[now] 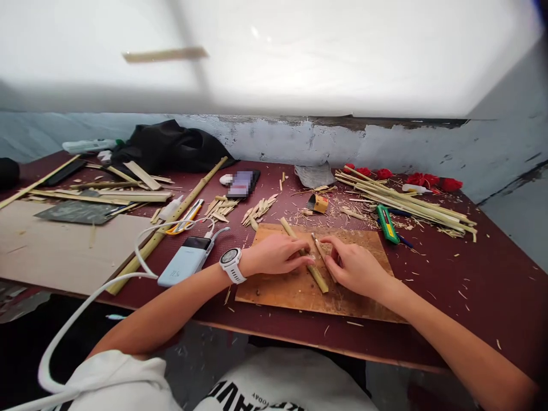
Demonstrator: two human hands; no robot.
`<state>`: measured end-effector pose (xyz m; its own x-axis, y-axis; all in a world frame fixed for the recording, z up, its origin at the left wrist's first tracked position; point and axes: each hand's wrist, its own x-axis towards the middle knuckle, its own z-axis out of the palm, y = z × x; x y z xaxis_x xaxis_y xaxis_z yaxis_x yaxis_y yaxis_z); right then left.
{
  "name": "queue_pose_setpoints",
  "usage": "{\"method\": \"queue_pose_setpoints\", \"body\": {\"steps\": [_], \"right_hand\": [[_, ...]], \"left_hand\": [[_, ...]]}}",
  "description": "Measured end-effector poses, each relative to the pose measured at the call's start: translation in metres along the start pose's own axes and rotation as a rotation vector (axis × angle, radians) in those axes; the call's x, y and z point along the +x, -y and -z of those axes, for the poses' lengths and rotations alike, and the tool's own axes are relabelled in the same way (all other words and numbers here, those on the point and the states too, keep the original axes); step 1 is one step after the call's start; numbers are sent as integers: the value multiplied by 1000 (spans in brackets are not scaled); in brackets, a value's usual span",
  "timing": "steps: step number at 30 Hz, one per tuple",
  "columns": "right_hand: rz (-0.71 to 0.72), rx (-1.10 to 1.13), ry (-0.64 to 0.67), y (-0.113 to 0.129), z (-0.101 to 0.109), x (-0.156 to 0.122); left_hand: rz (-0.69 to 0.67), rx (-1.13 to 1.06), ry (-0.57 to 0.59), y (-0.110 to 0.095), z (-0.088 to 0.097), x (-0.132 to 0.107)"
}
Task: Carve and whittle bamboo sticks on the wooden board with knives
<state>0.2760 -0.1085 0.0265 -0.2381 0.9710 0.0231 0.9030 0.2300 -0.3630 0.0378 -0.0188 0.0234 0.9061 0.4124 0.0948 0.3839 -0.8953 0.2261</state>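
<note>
I see the L hand [276, 254] bent over a pale stick [318, 279] on the wood board [274, 292], but can't tell if its grip has it. The R hand [355, 265] has its grip pinched on a thin brown stick [322, 253], just beside the pale one, w/ a green cutter [387, 224] nearby on the bench [454, 291].

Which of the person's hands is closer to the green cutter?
Right: the right hand is a little left of the green cutter; the left hand is farther left, at the bamboo stick.

My bamboo stick [318, 279] is yellow-green, the board [274, 295] orange-brown, my watch [235, 273] white, the table [454, 297] maroon.
</note>
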Motion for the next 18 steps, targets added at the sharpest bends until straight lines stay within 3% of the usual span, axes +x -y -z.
{"method": "queue_pose_setpoints", "body": {"steps": [12, 18], "right_hand": [[156, 19, -256, -9, -28, -12], [237, -36, -400, -11, -28, -12]], "left_hand": [[63, -125, -100, -10, -2, -15], [111, -266, -197, -5, -5, -19]]}}
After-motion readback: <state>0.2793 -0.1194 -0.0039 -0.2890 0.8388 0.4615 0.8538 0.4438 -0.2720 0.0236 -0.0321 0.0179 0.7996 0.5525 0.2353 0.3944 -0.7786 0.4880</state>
